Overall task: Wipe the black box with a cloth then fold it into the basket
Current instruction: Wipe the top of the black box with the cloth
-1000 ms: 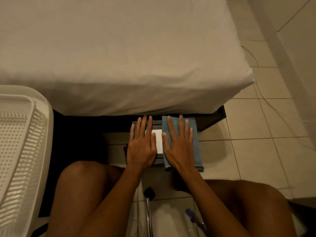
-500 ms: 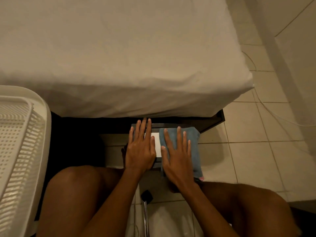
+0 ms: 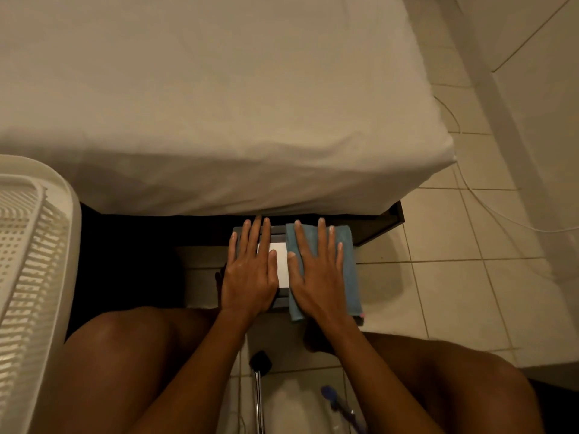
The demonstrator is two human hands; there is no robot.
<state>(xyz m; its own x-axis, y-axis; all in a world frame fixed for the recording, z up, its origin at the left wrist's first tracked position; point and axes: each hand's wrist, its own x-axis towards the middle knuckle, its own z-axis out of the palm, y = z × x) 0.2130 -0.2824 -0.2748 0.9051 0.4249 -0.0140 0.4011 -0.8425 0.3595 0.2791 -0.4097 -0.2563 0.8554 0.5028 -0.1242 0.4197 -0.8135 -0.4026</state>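
Black box (image 3: 279, 295): low dark case with a white label on its lid, set on the tiled floor (image 3: 438, 277) just in front of the bed (image 3: 219, 104), between the seated person's knees. Blue cloth (image 3: 347, 264): laid flat over the right part of the box lid, its near end hanging past the box edge (a small pink tag shows at the near right corner). Left hand (image 3: 249, 277): palm down on the left part of the lid, fingers straight and close together, thumb lying on the white label; grips nothing. Right hand (image 3: 316, 280): palm down on the cloth, fingers spread flat, thumb at the cloth's left edge; presses rather than pinches. White basket (image 3: 37, 277): perforated plastic, at the left edge of view, well apart from the box.
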